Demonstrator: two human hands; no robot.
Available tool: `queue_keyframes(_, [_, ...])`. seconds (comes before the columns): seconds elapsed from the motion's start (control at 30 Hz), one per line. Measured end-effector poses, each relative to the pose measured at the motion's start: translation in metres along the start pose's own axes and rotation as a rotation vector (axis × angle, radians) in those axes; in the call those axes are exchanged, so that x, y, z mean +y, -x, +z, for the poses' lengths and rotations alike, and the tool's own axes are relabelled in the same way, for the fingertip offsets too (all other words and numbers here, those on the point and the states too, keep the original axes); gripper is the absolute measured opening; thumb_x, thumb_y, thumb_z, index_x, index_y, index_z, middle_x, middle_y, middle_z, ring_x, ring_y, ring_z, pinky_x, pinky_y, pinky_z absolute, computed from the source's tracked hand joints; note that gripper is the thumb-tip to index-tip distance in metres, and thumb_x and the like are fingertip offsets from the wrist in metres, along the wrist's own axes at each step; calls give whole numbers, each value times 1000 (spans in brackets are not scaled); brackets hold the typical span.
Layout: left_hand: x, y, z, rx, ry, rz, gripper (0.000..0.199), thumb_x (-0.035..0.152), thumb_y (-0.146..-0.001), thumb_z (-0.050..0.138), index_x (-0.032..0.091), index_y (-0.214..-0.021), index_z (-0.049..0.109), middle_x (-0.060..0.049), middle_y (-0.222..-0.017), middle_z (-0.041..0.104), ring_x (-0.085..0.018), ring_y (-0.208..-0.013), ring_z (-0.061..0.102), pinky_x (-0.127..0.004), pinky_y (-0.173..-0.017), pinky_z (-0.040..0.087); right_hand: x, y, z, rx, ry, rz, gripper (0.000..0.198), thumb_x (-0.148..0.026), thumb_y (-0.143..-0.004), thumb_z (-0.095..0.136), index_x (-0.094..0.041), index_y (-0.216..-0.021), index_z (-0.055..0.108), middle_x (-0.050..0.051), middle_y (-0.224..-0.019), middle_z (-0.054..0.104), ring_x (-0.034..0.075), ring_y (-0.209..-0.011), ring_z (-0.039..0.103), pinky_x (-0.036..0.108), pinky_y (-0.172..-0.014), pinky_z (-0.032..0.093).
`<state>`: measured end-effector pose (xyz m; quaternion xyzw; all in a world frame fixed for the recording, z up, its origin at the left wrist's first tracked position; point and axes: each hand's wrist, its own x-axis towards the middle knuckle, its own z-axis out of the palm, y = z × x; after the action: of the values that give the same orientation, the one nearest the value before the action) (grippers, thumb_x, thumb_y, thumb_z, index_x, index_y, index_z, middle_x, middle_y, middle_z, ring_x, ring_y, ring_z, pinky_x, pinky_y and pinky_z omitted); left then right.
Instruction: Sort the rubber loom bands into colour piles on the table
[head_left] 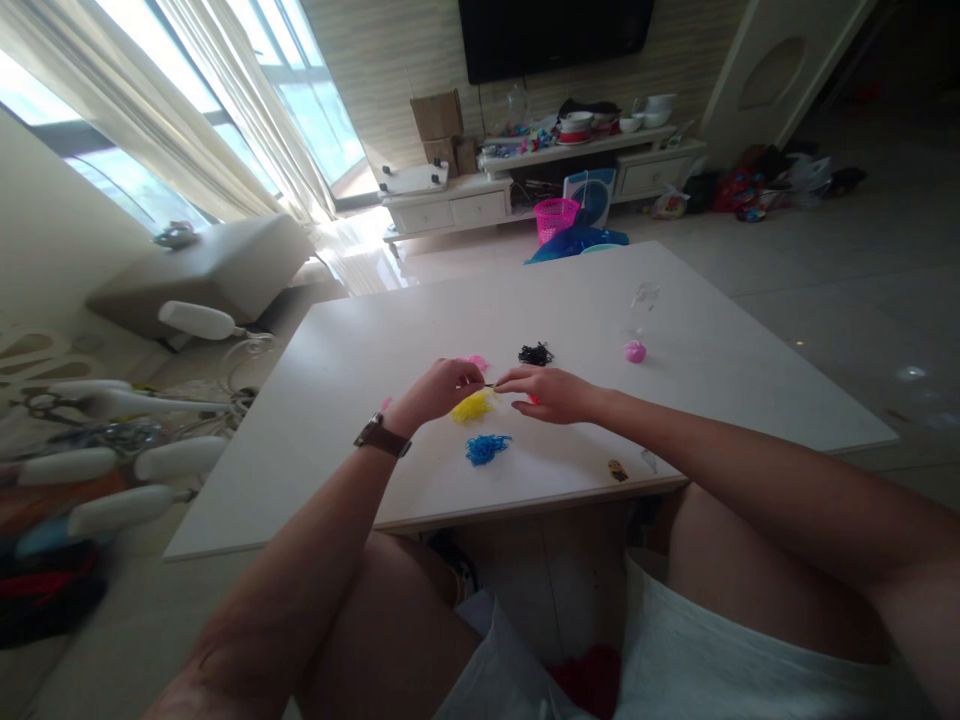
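My left hand [444, 390], with a brown watch strap at its wrist, pinches a small dark band [489, 386] over the white table. From the other side the fingertips of my right hand [551, 393] close on the same band; its exact shape is too small to tell. Loose little bands lie around them in piles: yellow bands [471, 407] below my left hand, blue bands [487, 449] nearer me, black bands [535, 353] beyond my right hand. Pink bands [478, 362] show behind my left fingers. Some red bands [534, 399] are mostly covered by my right hand.
On the white table [375, 340], a pink round object [635, 351] stands to the right, with a clear plastic piece [645, 295] behind it. A small yellow cartoon figure [616, 470] lies by the near edge. Past the far edge is a pink basket [556, 218].
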<state>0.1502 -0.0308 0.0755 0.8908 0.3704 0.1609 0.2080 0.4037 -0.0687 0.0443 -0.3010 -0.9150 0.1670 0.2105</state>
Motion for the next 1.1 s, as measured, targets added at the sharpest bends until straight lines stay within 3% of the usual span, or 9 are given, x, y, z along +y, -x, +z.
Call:
queue_keyframes(0.2, [-15, 0, 4, -37, -50, -76, 15, 25, -85, 61, 17, -80, 74, -4, -76, 74, -15, -69, 65, -25, -68, 48, 9, 1, -3, -3, 37, 73, 32, -21, -92, 58, -19, -122, 71, 10, -128, 69, 25, -118, 64, 39, -103, 51])
queue_keyframes(0.47, [-48, 0, 17, -204, -114, -194, 13, 19, -79, 65, 17, -81, 78, -4, -77, 76, -14, -68, 65, -24, -67, 48, 58, 6, -10, 84, 147, 406, 31, -19, -89, 60, -16, -117, 73, 11, -124, 70, 26, -117, 64, 37, -104, 49])
queue_keyframes(0.7, [-46, 0, 7, -218, -130, -257, 18, 20, -77, 69, 17, -89, 81, -5, -75, 75, -16, -69, 66, -25, -69, 49, 93, 17, -14, 111, 181, 612, 34, -21, -88, 62, -14, -119, 72, 13, -129, 67, 27, -122, 62, 37, -110, 45])
queue_keyframes(0.97, [-43, 4, -2, -169, -113, -313, 20, 22, -82, 63, 15, -89, 80, -5, -73, 73, -16, -67, 64, -26, -72, 49, 102, 18, -4, 51, 149, 572, 44, -20, -86, 62, -13, -129, 66, 14, -138, 64, 27, -131, 58, 36, -113, 43])
queue_keyframes(1.1, [-55, 9, -10, -131, -124, -378, 19, 25, -81, 65, 16, -89, 80, -6, -80, 75, -17, -71, 66, -27, -74, 50, 107, 19, 0, 22, 143, 529, 44, -19, -84, 63, -16, -128, 65, 14, -139, 64, 28, -133, 57, 39, -114, 43])
